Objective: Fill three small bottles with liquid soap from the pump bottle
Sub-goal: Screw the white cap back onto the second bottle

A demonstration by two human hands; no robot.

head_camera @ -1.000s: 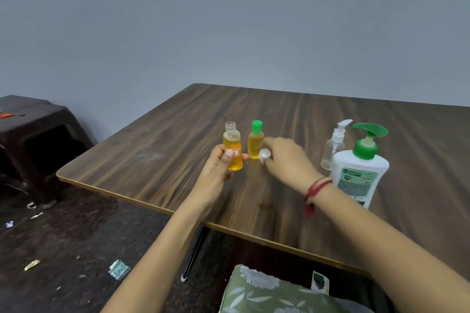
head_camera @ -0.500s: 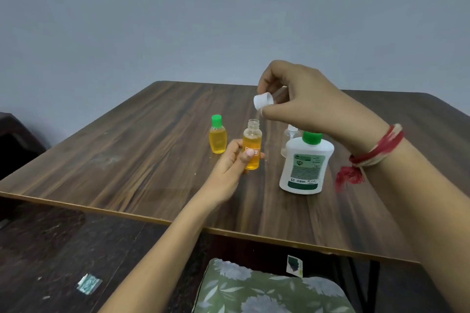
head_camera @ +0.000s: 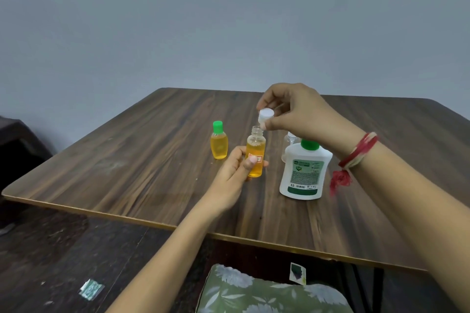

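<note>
My left hand [head_camera: 232, 171] grips an uncapped small bottle [head_camera: 255, 152] of orange liquid, standing upright on the wooden table [head_camera: 142, 160]. Just above its open neck, my right hand [head_camera: 295, 112] pinches a white cap [head_camera: 265, 115]. A second small bottle [head_camera: 218, 141] with a green cap, filled with yellow liquid, stands to the left. The white pump bottle [head_camera: 304, 173] with a green collar stands at the right; my right wrist hides its pump head. A clear small spray bottle [head_camera: 288, 142] shows partly behind it.
The table's near edge [head_camera: 178, 227] runs across below my arms. A green floral cushion [head_camera: 267, 292] lies under it in front of me. A dark stool [head_camera: 17, 140] stands at the far left, and scraps of litter [head_camera: 90, 288] lie on the dark floor.
My right hand has picked the white cap up off the table and now holds it lower, right over the open bottle's neck. The view has swung left. My left hand keeps its grip.
</note>
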